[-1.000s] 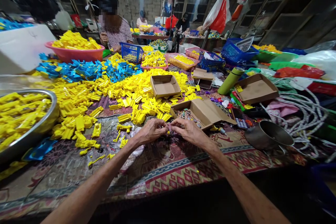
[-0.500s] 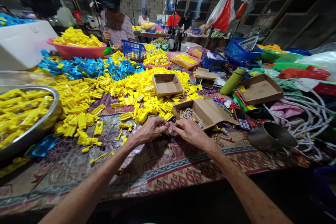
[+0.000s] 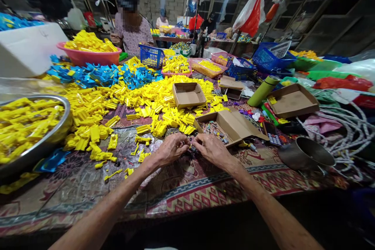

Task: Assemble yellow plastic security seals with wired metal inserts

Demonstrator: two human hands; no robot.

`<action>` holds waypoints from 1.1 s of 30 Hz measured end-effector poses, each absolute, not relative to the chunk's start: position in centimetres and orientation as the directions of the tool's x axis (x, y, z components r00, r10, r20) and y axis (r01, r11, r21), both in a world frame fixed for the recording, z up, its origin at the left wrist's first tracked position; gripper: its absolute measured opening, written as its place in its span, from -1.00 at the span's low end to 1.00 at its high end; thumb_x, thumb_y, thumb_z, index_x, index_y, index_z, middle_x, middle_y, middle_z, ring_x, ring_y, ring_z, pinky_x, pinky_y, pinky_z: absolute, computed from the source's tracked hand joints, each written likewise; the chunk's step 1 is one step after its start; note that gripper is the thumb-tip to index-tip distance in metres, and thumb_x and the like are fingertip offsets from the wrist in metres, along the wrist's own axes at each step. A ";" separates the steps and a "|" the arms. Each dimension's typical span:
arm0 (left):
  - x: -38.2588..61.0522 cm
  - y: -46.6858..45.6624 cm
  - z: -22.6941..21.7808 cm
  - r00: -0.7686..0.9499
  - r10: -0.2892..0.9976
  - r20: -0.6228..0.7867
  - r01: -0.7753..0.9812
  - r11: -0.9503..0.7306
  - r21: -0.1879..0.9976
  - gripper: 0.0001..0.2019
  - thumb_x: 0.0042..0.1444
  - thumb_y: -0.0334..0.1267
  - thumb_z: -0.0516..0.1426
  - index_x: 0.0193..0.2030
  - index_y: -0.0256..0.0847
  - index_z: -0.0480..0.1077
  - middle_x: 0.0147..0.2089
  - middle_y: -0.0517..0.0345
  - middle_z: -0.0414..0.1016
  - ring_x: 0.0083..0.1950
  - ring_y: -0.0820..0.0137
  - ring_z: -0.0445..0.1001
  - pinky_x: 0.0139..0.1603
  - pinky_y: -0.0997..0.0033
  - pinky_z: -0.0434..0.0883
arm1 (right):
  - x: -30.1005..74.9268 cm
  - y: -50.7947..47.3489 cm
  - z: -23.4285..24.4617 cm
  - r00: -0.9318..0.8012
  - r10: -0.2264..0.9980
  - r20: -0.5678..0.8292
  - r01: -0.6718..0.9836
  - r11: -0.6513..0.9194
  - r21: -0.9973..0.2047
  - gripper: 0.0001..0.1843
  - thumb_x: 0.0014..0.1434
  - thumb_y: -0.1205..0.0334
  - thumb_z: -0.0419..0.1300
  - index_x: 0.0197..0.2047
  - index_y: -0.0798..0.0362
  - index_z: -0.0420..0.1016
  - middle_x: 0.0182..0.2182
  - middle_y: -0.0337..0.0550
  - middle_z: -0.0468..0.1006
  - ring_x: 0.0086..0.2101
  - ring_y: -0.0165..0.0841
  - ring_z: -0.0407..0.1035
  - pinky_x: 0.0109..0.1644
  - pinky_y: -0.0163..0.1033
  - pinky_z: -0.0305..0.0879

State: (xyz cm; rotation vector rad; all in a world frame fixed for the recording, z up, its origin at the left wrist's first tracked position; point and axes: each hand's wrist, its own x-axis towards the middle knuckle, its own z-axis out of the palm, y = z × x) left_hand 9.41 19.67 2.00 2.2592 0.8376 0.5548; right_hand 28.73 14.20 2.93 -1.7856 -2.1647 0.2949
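My left hand [image 3: 170,149] and my right hand [image 3: 212,149] meet fingertip to fingertip over the patterned cloth [image 3: 187,187]. Both are closed in a pinch on a small dark part [image 3: 191,146] between them, too small to name. Just behind my right hand lies an open cardboard box [image 3: 231,125] with small wired parts inside. Loose yellow plastic pieces [image 3: 158,125] are scattered just beyond my left hand.
A metal basin [image 3: 49,140] of yellow pieces stands at the left, a pink bowl [image 3: 88,58] and blue pieces [image 3: 99,76] further back. Cardboard boxes [image 3: 189,94], a green flask [image 3: 263,90], a metal pot [image 3: 306,157] and white rope [image 3: 345,125] lie to the right. A person [image 3: 131,27] sits across the table.
Both hands stay together on the small part, their fingers shifting slightly. The view has tilted a little, so everything sits slightly lower and to the right.
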 end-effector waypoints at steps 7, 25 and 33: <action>8.6 19.4 1.8 0.692 0.705 0.157 0.400 -0.555 0.729 -0.83 0.16 -0.31 0.09 -0.26 -0.25 0.51 -0.28 0.08 0.52 -0.31 0.38 0.41 -0.29 0.44 0.31 | 29.2 14.3 2.5 -0.019 0.984 0.175 0.852 0.107 -0.512 -0.79 0.28 0.18 0.09 -0.35 0.02 0.47 -0.39 -0.17 0.60 -0.33 -0.32 0.45 -0.22 -0.29 0.18; 7.4 17.6 0.3 0.476 0.859 -0.192 0.056 0.188 0.981 -0.64 -0.02 0.03 0.29 -0.32 -0.27 0.47 -0.46 0.19 0.45 -0.50 0.50 0.35 -0.51 0.55 0.24 | 31.5 11.9 5.8 0.144 0.847 0.512 0.867 0.142 -0.478 -0.75 0.23 0.09 0.13 -0.10 0.05 0.45 -0.17 0.03 0.55 -0.11 -0.13 0.41 -0.02 -0.08 0.30; 6.7 15.3 0.3 0.428 0.879 -0.209 -0.015 0.239 0.971 -0.60 0.04 0.11 0.23 -0.37 -0.27 0.44 -0.49 0.21 0.41 -0.52 0.53 0.30 -0.50 0.56 0.19 | 21.7 8.0 1.5 0.115 0.972 0.203 0.519 0.116 -0.847 -0.85 0.24 0.19 0.14 -0.14 0.00 0.46 -0.19 -0.15 0.58 -0.16 -0.26 0.46 -0.07 -0.19 0.33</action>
